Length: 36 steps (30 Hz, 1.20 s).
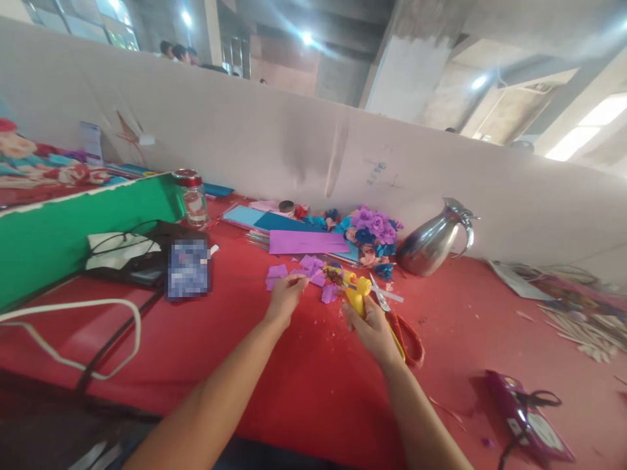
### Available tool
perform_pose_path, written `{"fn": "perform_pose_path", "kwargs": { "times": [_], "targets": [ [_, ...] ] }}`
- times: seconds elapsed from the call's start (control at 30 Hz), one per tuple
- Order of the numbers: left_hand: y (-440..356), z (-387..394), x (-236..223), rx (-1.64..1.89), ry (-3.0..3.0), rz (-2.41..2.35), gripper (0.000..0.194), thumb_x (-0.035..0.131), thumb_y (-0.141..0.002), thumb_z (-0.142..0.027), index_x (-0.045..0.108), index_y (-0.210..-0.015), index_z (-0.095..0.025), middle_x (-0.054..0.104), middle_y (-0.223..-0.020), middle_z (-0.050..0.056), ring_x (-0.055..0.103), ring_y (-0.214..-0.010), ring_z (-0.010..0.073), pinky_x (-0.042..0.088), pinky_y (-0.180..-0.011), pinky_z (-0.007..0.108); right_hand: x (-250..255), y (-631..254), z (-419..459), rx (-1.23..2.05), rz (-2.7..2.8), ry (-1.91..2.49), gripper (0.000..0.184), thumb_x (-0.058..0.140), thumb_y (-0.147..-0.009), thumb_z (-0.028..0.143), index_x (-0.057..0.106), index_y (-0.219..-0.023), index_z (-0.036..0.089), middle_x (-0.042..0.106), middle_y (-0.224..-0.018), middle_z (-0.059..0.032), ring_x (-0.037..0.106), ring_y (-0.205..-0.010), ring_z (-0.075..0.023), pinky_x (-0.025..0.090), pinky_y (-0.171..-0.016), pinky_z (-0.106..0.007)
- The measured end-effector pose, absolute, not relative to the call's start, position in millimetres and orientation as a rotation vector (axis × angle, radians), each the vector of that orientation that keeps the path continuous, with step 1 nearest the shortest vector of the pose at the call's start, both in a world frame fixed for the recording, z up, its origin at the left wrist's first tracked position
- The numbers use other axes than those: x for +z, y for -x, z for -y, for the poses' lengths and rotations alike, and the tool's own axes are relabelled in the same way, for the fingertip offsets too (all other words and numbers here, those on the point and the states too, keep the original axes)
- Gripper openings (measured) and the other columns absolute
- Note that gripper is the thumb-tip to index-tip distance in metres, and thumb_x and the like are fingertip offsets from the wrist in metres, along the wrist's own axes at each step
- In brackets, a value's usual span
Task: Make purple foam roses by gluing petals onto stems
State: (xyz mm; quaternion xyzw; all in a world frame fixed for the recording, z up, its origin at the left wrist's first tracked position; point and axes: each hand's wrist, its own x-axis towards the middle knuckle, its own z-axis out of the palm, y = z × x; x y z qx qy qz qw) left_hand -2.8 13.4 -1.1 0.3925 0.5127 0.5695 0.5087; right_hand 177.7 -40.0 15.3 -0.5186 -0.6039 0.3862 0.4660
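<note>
Near frame centre, the left hand [286, 297] pinches purple paper [312, 280]; the right hand [374, 328] clasps a glue gun [356, 298], seemingly tilted to face it.

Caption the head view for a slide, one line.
Right hand holds a yellow glue gun, left hand at purple paper pieces, over a red table.

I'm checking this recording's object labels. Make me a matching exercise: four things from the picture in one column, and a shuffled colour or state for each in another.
Column one:
1. glue gun
2. scissors
3. pitcher
4. jar

Column two:
A. clear, with a red top
B. shiny silver all over
C. yellow, gripped by the right hand
D. silver blades, red handles

Right pairs: 1-C, 2-D, 3-B, 4-A.
</note>
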Motion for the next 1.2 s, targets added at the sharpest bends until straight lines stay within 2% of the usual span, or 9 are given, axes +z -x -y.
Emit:
{"fn": "perform_pose_path", "kwargs": {
  "times": [0.3,0.53,0.73,0.93,1.2],
  "targets": [
    [3.7,-16.1,-9.6,1.401,-1.201,-1.338,0.018,0.057,-0.066,-0.032,0.06,-0.056,-0.018,0.04,-0.049,-0.006,0.034,-0.05,0.0102,0.023,-0.051,0.024,11.5,-177.3,40.4,0.922,1.564,1.306,0.04,0.052,-0.083,0.06,0.049,-0.08,0.02,0.037,-0.056,0.0072,0.033,-0.048,-0.0087,0.027,-0.043,-0.022],
    [2.8,-13.8,-7.1,1.385,-1.305,-1.406,0.016,0.057,-0.069,-0.031,0.065,-0.062,-0.019,0.049,-0.052,-0.004,0.043,-0.053,0.0136,0.028,-0.054,0.024,11.3,-174.6,40.6,0.903,1.607,1.314,0.039,0.051,-0.084,0.056,0.054,-0.09,0.018,0.039,-0.061,0.0053,0.036,-0.052,-0.01,0.031,-0.046,-0.022],
    [4.1,-15.4,-11.6,1.381,-1.388,-1.426,0.02,0.055,-0.071,-0.032,0.065,-0.061,-0.019,0.049,-0.052,-0.004,0.045,-0.054,0.0144,0.03,-0.055,0.025,6.1,-177.0,39.1,0.824,1.618,1.384,0.034,0.052,-0.084,0.052,0.052,-0.082,0.018,0.042,-0.061,0.004,0.038,-0.052,-0.0104,0.032,-0.046,-0.021],
    [5.5,-19.5,-19.0,1.373,-1.412,-1.446,0.021,0.054,-0.073,-0.033,0.067,-0.066,-0.017,0.051,-0.053,-0.004,0.045,-0.053,0.0134,0.03,-0.052,0.024,9.5,-176.0,40.3,0.828,1.677,1.379,0.03,0.052,-0.084,0.047,0.055,-0.086,0.017,0.043,-0.064,0.003,0.041,-0.056,-0.0114,0.038,-0.05,-0.022],
    [5.5,-17.1,-13.5,1.37,-1.49,-1.454,0.022,0.052,-0.073,-0.032,0.066,-0.062,-0.018,0.055,-0.053,-0.003,0.049,-0.054,0.0144,0.034,-0.054,0.024,11.5,-175.5,41.5,0.806,1.623,1.435,0.031,0.052,-0.083,0.05,0.053,-0.082,0.019,0.044,-0.062,0.0036,0.04,-0.053,-0.0113,0.033,-0.048,-0.023]
  ]
}}
